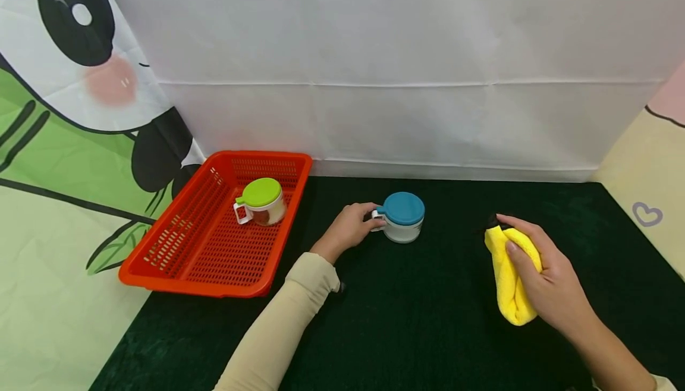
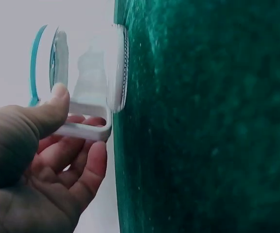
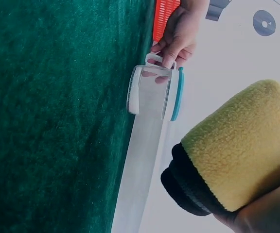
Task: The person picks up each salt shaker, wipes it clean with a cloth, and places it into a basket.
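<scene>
With thumb and fingers, my left hand (image 1: pixel 349 228) grips the white handle (image 2: pixel 84 127) of a clear jar (image 1: pixel 402 232) with a blue lid (image 1: pixel 404 208). The jar is upright, its base close to the dark green cloth in the left wrist view. My right hand (image 1: pixel 556 278) holds a folded yellow towel (image 1: pixel 511 278) with a black edge (image 3: pixel 186 182), over the right part of the table. In the right wrist view the towel is near the camera and the jar stands beyond it.
An orange-red basket (image 1: pixel 176 281) sits at the left. Inside it stands a similar jar with a green lid (image 1: pixel 261 192) and dark contents. Dark green cloth (image 1: pixel 417 319) covers the table. A white backdrop (image 1: pixel 407 112) rises behind, with printed panels at both sides.
</scene>
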Action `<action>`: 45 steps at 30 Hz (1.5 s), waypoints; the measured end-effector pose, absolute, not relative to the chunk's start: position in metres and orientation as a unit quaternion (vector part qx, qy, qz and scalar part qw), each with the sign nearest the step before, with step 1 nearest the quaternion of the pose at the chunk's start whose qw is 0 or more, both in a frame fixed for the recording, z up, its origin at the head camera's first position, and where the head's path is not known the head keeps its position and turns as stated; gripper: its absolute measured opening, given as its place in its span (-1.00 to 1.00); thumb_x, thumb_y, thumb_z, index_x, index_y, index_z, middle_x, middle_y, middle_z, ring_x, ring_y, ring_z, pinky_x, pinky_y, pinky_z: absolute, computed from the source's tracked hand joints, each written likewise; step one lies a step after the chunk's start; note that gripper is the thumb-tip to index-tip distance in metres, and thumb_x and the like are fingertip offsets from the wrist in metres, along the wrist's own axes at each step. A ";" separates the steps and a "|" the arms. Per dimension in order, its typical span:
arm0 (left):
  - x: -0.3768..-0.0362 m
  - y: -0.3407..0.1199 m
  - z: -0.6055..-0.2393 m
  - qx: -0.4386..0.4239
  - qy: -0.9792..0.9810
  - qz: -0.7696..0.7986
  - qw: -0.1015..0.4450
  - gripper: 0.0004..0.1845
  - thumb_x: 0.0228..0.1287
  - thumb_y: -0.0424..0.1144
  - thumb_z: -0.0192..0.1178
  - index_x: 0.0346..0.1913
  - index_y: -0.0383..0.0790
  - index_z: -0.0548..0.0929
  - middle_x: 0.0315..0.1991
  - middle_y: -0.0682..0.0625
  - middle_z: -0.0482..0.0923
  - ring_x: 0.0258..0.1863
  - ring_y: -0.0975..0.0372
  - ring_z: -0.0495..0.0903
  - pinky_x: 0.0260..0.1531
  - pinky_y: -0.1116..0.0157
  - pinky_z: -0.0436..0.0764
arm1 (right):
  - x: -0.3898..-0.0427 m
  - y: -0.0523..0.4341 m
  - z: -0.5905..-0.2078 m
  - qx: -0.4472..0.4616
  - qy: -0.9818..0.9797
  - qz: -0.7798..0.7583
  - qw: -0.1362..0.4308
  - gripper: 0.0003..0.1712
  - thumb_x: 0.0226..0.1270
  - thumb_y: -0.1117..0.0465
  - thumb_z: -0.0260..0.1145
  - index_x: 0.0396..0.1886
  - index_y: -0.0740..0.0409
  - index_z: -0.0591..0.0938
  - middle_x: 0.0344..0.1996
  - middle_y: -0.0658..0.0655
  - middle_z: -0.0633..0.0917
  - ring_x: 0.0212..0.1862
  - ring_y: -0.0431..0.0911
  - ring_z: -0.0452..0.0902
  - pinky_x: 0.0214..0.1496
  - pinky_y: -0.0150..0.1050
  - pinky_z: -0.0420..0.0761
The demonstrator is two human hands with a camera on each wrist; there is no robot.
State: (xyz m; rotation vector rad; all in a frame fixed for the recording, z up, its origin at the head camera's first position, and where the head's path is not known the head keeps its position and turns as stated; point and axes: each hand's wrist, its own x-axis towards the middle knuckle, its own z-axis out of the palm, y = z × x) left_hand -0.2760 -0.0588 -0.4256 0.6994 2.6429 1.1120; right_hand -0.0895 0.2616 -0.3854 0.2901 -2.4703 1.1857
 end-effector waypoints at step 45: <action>-0.172 -0.036 -0.351 0.296 0.795 0.527 -0.042 -0.83 0.63 -0.20 0.07 0.03 -0.17 0.63 -0.31 0.00 0.60 -0.48 0.26 0.48 -0.38 0.35 0.64 | -0.121 0.195 -0.362 0.120 -0.765 0.556 0.303 -0.46 0.64 0.32 0.00 0.54 0.05 0.33 -0.05 0.06 0.46 -0.29 -0.07 0.43 -0.28 -0.42 0.55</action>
